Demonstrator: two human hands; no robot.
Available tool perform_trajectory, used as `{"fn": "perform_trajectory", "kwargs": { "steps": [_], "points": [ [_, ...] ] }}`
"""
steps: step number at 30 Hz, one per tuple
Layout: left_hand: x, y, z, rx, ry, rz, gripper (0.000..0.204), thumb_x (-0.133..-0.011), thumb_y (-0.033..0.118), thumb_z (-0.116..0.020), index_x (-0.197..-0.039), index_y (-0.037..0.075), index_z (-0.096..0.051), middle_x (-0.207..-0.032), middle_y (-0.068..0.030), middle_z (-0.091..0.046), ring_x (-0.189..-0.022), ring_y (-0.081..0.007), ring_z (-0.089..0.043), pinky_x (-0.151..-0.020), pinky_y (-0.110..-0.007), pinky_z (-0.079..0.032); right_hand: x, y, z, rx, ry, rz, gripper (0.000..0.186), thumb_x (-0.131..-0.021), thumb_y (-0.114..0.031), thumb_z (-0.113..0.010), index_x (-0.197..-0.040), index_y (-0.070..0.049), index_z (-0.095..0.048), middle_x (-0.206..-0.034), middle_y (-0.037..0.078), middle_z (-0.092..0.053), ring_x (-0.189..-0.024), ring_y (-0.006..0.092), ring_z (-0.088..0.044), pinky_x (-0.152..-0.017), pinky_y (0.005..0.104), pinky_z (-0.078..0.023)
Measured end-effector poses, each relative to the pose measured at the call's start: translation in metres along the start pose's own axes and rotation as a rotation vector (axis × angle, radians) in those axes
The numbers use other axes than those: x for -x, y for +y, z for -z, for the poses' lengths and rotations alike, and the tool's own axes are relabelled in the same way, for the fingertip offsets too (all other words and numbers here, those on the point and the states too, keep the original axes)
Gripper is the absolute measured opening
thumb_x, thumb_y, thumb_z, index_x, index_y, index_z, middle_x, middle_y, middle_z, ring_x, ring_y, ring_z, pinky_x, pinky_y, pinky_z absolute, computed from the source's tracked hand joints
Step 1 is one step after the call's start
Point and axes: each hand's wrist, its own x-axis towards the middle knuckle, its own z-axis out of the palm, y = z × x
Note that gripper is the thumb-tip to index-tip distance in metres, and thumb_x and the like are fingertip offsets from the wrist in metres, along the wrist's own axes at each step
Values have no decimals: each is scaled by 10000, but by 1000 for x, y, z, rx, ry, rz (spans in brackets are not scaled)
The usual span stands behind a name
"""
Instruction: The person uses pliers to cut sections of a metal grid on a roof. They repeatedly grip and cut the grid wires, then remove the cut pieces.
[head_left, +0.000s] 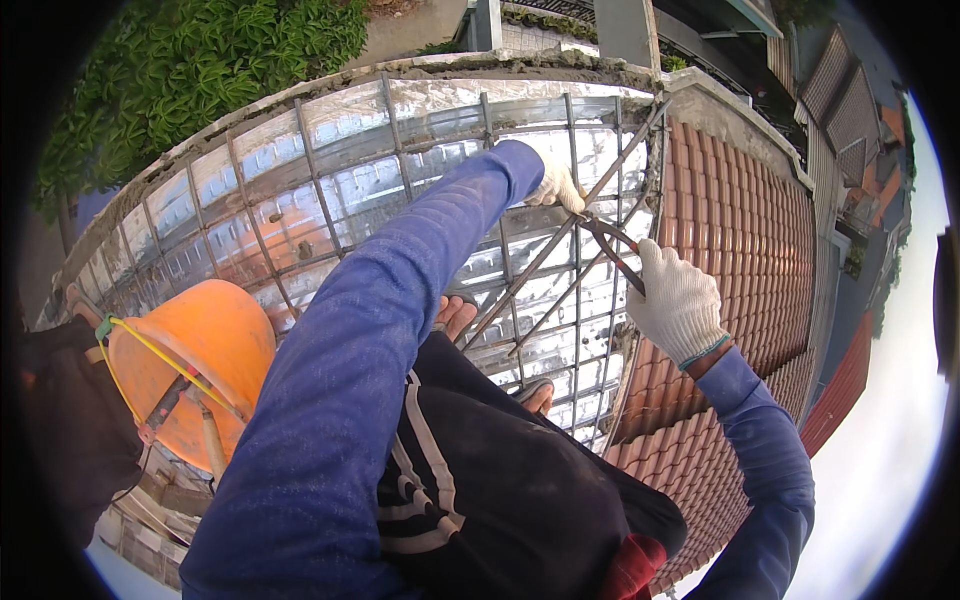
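Note:
A steel rebar mesh (310, 160) spreads over shiny silver sheeting, with diagonal bars (530, 262) lying across it. My left hand (552, 182), in a white knit glove, reaches to a bar crossing at the upper middle. Its fingers are pinched together there; what they hold is too small to make out. In my right hand (680, 300), gloved the same way, are the handles of dark tying nippers (622, 258). The nippers' jaws point left and meet the bar crossing just beside my left fingertips.
An orange bucket-like container (225, 325) with a yellow strap and tool handles stands at the left, beside a dark, cloth-like shape (60, 430). Brown roof tiles (735, 225) slope away on the right. A rough concrete edge (400, 68) bounds the mesh. My feet (540, 397) are among the bars.

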Motion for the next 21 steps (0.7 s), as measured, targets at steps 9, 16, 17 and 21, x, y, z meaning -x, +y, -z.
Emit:
{"fn": "perform_trajectory", "kwargs": {
  "steps": [9, 16, 17, 21],
  "points": [
    [5, 6, 4, -129, 31, 24, 548, -928, 557, -904, -1217, 97, -839, -845, -54, -691, -773, -219, -642, -676, -414, -494, -5, 17, -25, -852, -391, -234, 444, -1094, -392, -674, -1234, 27, -715, -970, 106, -781, -840, 261, -773, -761, 422, -609],
    [12, 12, -1, -76, 45, 19, 616, -932, 627, -861, -1274, 114, -846, -849, -78, -681, -750, -212, -583, -655, -408, -450, -12, 33, -33, -1174, -516, -231, 406, -1142, -382, -701, -1186, 20, -665, -781, 60, -707, -609, 180, -708, -534, 333, -614],
    [14, 13, -4, -51, 53, 33, 652, -927, 663, -850, -1277, 113, -845, -853, -82, -674, -744, -210, -567, -649, -408, -438, -8, 28, -36, -1382, -586, -253, 392, -1125, -367, -733, -1165, 16, -659, -772, 57, -700, -600, 184, -707, -526, 337, -616],
    [22, 16, -6, -119, 277, 67, 843, -902, 814, -779, -1326, 88, -832, -983, -160, -752, -827, -249, -664, -707, -415, -505, 1, 7, -41, -1468, -589, -315, 466, -993, -314, -864, -1248, 9, -644, -871, 84, -712, -685, 217, -729, -584, 385, -632]
  ]
}}
